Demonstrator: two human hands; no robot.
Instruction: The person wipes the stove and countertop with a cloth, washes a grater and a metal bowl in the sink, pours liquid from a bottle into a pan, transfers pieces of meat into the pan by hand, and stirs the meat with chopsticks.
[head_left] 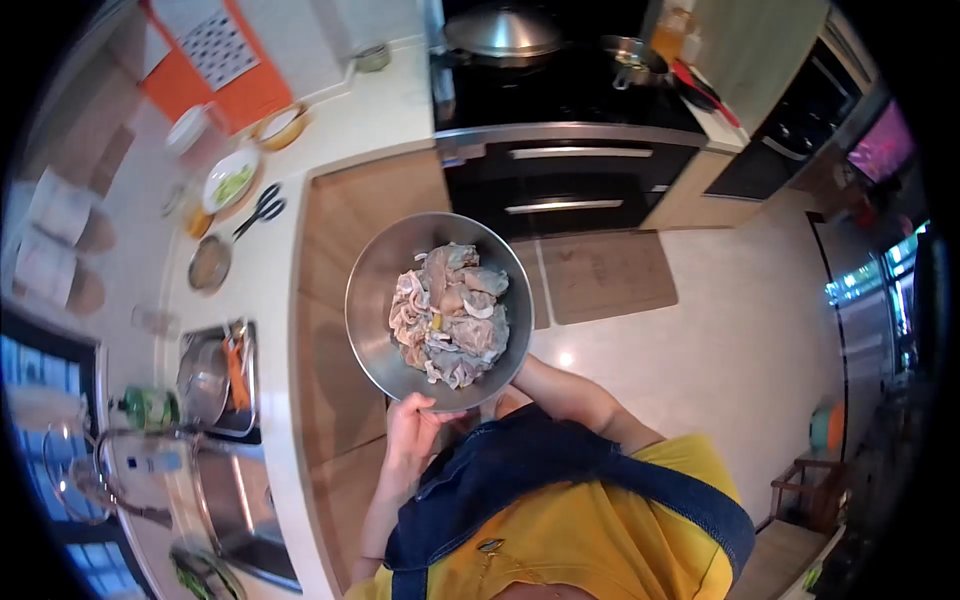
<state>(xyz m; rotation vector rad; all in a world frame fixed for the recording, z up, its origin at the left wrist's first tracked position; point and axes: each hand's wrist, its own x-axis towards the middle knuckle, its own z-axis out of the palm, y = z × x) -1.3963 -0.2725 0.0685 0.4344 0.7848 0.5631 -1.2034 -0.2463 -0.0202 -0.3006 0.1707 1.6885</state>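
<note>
Metal bowl (373,305) of meat pieces (455,315); left hand (411,426) at near rim

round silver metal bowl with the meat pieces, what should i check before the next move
1. Left hand gripping the round silver metal bowl at its near rim: ok
2. Right hand's grip, hidden behind the bowl: cannot tell
3. Pale pink-grey meat pieces all inside the rim: ok
4. Domed silver lid on at the black stovetop: ok
5. Stovetop heat off: cannot tell
6. Black-handled scissors off the white counter: not ok, lying on it
</note>
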